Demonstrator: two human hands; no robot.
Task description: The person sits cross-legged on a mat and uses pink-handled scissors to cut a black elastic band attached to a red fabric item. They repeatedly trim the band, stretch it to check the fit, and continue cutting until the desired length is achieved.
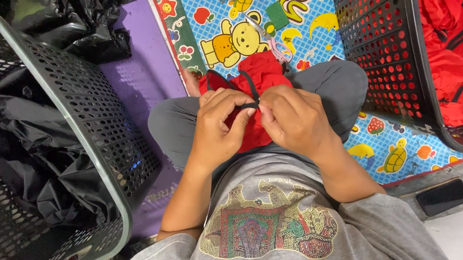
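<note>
Screen: a dark, blank rectangular phone (pixel 443 197) is being shown lying flat on the grey floor at lower right, just beside the play mat's (pixel 309 19) red edge.
Packages, labels, signs: none are being shown.

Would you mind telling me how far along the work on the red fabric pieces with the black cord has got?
Looks done: black pieces fill the left basket. In hand: the left hand and right hand pinch a black cord on one red piece in the lap. Possibly left: red pieces piled in the right basket.
</note>
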